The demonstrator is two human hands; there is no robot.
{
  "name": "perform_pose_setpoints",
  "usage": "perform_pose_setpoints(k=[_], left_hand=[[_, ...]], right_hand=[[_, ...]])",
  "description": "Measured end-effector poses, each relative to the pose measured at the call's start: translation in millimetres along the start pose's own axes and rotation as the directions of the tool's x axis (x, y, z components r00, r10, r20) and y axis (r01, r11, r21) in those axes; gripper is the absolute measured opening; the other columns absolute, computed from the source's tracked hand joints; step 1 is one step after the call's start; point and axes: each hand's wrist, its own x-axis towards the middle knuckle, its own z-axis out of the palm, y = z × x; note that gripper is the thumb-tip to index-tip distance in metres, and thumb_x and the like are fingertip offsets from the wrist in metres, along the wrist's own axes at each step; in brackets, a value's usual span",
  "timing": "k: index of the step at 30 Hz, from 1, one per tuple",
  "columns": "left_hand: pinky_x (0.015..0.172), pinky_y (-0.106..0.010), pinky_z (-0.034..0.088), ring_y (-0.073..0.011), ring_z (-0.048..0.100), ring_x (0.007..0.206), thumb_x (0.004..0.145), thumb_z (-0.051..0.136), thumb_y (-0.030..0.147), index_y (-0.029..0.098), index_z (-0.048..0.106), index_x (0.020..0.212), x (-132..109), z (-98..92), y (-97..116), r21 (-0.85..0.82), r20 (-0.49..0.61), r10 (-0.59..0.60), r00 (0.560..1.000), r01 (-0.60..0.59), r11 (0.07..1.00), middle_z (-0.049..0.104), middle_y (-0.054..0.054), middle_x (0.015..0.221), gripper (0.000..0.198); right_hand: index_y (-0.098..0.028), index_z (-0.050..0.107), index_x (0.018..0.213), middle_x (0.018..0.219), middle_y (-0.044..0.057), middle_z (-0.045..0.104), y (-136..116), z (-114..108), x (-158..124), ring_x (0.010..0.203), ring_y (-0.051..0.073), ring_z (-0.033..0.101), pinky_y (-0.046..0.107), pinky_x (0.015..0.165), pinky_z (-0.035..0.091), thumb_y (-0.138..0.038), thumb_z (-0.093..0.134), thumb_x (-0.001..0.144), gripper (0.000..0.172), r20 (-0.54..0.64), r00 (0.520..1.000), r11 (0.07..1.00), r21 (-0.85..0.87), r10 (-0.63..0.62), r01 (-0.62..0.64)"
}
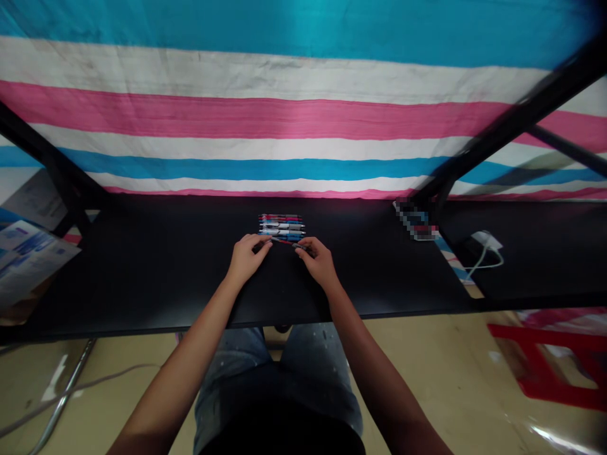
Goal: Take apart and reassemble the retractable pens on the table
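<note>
Found left hand (246,256) narrowed to a pinch, thumb and fingers on the left end of a slim red-and-dark pen (285,241). Found right hand (321,259) also pinched, holding the same pen near its right end. Located the held pen between both hands, close to the flat black tabletop (165,265); could not tell whether resting or lifted. Recorded its long axis as running left to right, right end dipping slightly toward the body.

Noted, just beyond the held pen and nearly parallel to it, a close-set row of slender red, white, blue and grey pens (282,225), ranked one behind another away from the body. Judged the left hand marginally nearer the row, fingers overlapping in view the left end of the closest pen; could not confirm contact. Considered the narrow gap and slight difference in angle the governing relation.

Logged farther right a pixelated, unidentifiable object (416,221), then a thin white cable (501,258). Recorded at far left printed white-and-blue paper sheets (31,259); behind the tabletop, a blue, white and pink striped sheet (284,117); low at right, a red frame-like object (526,363).
</note>
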Motion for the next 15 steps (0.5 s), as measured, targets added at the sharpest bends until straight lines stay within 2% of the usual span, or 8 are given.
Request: perform_pose_setpoints(k=[8, 15], left_hand=[[0.077, -0.033, 0.055, -0.0199, 0.067, 0.082, 0.091, 0.067, 0.027, 0.021, 0.077, 0.102, 0.6, -0.5, -0.4, 0.007, -0.004, 0.003, 1.0, -0.003, 1.0, 0.075, -0.005, 0.088, 0.016], [0.077, -0.033, 0.053, -0.0194, 0.066, 0.081, 0.091, 0.066, 0.025, 0.019, 0.077, 0.101, 1.4, -1.2, 2.1, -0.002, -0.009, 0.005, 1.0, -0.005, 1.0, 0.074, -0.005, 0.088, 0.016]], right_hand=[[-0.021, 0.065, 0.095, 0.083, 0.004, 0.07, -3.7, 0.2, -1.0, 0.073, 0.019, 0.065, 0.032, 0.07, 0.051, -0.04, 0.066, 0.085, 0.021, 0.015, 1.0, 1.0, 0.01, 0.022, -0.022], [-0.02, 0.066, 0.091, 0.08, 0.004, 0.071, -8.5, 0.3, -1.7, 0.072, 0.019, 0.067, 0.032, 0.072, 0.052, -0.04, 0.065, 0.086, 0.021, 0.039, 0.999, 0.999, 0.029, 0.022, -0.023]])
